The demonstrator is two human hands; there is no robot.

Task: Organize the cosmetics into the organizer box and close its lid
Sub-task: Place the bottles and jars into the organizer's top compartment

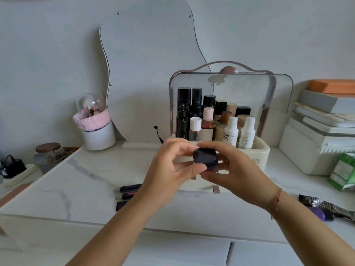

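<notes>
- Fingers point(180, 144) and thumb of the left hand point(169, 164) pinch a small dark pot point(204, 158) by its left side. The fingers point(211, 146) of the right hand point(236, 169) curl round its right side and underside. Both hands hold the pot in the air, just in front of the organizer box and not inside it.
- Far left, a glass jar point(49, 153) with a brown cap stands beyond the table's edge.
- A white cup point(99, 138) with a pink band point(92, 120) round its top stands at the back of the marble table point(76, 179), beside a wavy mirror point(146, 73) that leans on the wall.
- Several lip pencils point(127, 192) lie flat on the table, near the left wrist.
- The organizer box point(264, 150), cream-walled, stands behind the hands. Its clear lid point(249, 89) is raised upright.
- Bottles point(211, 120), dark, brown and white, stand upright and packed close inside the box.
- Right of the box sits a stack of boxes point(322, 131), and a green carton point(342, 173) is in front of it.
- Two tubes point(322, 208) lie on the table at the right edge, near the right forearm.
</notes>
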